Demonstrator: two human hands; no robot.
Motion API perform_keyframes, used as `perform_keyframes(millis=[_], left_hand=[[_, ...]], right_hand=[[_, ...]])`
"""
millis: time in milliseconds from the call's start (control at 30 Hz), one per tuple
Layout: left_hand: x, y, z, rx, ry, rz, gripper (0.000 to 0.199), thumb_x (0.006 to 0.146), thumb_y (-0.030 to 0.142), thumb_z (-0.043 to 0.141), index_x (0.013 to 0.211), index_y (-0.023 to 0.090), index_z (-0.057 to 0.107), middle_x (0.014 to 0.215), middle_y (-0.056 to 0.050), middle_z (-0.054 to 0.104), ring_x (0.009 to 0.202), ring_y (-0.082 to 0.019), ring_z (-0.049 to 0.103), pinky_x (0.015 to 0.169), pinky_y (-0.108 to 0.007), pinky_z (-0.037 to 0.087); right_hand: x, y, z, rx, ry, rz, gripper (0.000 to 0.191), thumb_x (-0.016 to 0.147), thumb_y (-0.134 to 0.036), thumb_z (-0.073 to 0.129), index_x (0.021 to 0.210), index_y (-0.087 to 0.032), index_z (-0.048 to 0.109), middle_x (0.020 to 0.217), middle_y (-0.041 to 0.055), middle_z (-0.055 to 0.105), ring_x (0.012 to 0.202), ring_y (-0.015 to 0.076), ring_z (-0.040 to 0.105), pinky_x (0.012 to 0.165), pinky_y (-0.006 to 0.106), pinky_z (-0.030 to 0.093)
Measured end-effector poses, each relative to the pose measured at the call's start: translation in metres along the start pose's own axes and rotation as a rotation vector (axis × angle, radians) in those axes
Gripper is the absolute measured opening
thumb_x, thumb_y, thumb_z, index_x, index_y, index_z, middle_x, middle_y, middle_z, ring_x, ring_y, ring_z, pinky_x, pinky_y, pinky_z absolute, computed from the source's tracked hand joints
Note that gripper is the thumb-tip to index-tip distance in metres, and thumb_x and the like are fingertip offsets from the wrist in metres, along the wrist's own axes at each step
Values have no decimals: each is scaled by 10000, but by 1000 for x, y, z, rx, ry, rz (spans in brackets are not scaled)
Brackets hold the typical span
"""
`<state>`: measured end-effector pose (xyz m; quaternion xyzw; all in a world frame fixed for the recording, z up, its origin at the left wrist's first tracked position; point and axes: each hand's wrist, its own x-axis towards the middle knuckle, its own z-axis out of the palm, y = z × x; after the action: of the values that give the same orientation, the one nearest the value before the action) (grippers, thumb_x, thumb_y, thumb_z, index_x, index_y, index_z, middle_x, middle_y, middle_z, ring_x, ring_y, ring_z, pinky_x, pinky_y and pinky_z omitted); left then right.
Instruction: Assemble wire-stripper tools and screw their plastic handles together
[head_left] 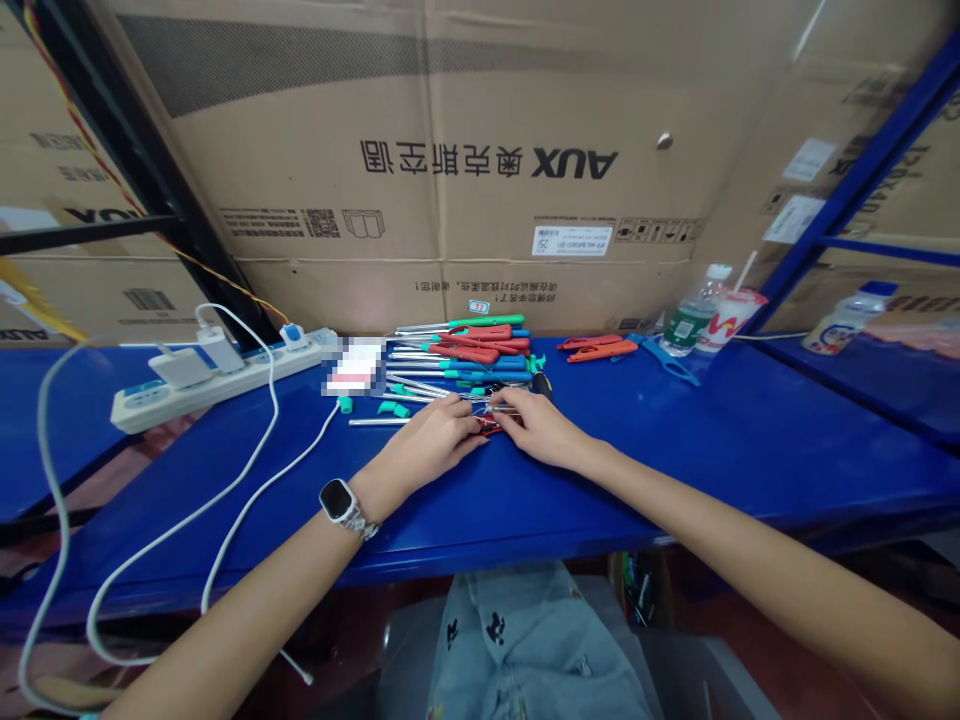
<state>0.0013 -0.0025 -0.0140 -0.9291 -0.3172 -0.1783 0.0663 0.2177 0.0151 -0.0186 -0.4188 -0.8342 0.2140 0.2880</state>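
Note:
My left hand, with a watch on its wrist, has its fingers bent around the left end of a small red piece. On the other side of that piece my right hand is closed, fingertips pinched near a thin metal part. The two hands almost touch. Just beyond them lies a pile of metal rods with blue handles, red handles and a green handle. Small teal pieces lie left of the hands. Fingers hide part of what is held.
A white power strip with plugs and white cables occupies the left. Orange-red handles, a blue strap-like piece, a water bottle and a cup stand or lie at right. Cardboard boxes rise behind.

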Motion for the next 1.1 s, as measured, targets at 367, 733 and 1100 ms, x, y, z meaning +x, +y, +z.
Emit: perform_keyframes(millis=[367, 733, 1100], left_hand=[[-2, 2, 0, 21, 101, 30, 239, 1038, 313, 562, 1068, 168, 749, 925, -84, 629, 882, -236, 555, 787, -381, 516], [-2, 1, -1, -72, 57, 18, 275, 1058, 272, 512, 1050, 159, 763, 913, -82, 631, 890, -232, 547, 791, -374, 524], [-2, 3, -1, -73, 40, 3, 268, 1055, 257, 513, 1029, 164, 763, 899, -79, 630, 880, -233, 547, 779, -375, 519]], right_hand=[[5, 8, -15, 254, -38, 84, 127, 964, -257, 594, 1029, -175, 666, 970, 62, 760, 851, 188, 718, 812, 333, 545], [-5, 7, -21, -224, 58, -138, 164, 1007, -287, 606, 1040, -217, 751, 993, 67, 698, 1021, 233, 622, 906, 405, 437], [-14, 14, -25, -414, -1, -269, 267, 1037, -382, 565, 1128, -228, 764, 1005, 74, 675, 981, 227, 584, 856, 377, 396]])
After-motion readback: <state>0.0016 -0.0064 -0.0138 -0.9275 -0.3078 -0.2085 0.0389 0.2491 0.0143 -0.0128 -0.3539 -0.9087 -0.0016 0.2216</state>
